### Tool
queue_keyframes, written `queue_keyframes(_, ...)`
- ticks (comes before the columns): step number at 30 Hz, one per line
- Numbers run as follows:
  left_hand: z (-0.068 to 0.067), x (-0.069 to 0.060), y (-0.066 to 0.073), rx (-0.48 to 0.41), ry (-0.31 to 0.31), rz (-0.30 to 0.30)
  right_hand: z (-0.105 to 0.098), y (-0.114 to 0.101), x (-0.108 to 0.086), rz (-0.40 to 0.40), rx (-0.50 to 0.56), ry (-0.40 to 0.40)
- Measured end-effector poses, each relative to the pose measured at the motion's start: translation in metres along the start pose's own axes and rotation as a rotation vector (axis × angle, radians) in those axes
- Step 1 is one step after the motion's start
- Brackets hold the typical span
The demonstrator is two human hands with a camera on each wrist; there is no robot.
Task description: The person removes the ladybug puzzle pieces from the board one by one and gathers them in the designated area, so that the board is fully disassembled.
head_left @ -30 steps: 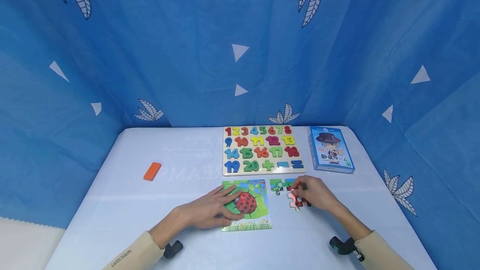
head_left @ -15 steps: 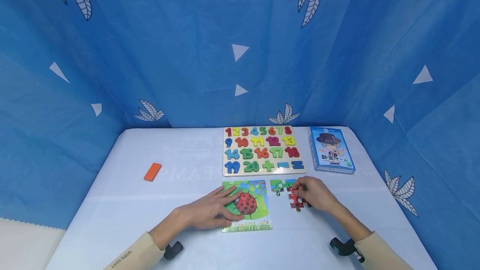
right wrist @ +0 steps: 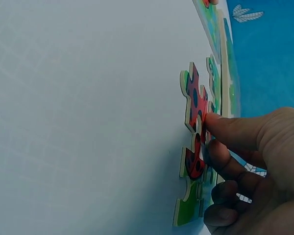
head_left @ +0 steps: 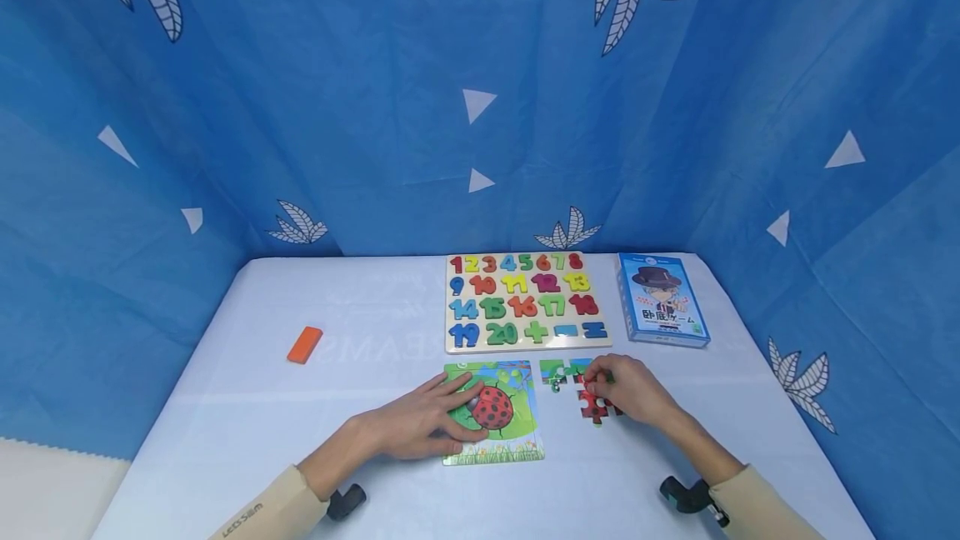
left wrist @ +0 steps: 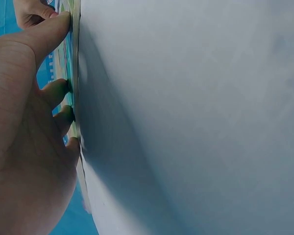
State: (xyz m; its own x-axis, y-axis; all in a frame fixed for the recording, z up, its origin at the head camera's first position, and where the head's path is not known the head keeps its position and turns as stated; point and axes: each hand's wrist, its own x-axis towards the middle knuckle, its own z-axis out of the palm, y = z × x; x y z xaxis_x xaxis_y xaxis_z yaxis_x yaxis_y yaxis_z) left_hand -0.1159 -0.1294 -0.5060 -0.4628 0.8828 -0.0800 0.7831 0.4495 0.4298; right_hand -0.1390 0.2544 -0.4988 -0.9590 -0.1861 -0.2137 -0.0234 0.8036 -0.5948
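Observation:
My left hand rests with spread fingers on a square picture board showing a ladybug on green. In the left wrist view its thumb and fingertips lie along the board's edge. To the right of that board lie several jigsaw pieces, among them a green piece at upper left. My right hand pinches a red, black-spotted jigsaw piece between thumb and index finger, among the others. A red-and-green piece sits beside it. The hand covers part of this group.
Behind the picture board lies a wooden number board filled with coloured numerals. A blue box with a hatted cartoon figure lies at the back right. On the left side is an orange block. Blue cloth hangs behind the white table.
The red piece under my right hand looked pale and shiny a second ago; now it shows dark red and seems to lie flatter. Both hands have hardly moved.

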Motion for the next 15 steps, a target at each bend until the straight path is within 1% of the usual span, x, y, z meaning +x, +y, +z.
queue_keyframes(15, -0.001, -0.0006, 0.0006, 0.002, 0.001, -0.004, -0.0002, -0.0015, -0.0009, -0.011, -0.006, 0.005)
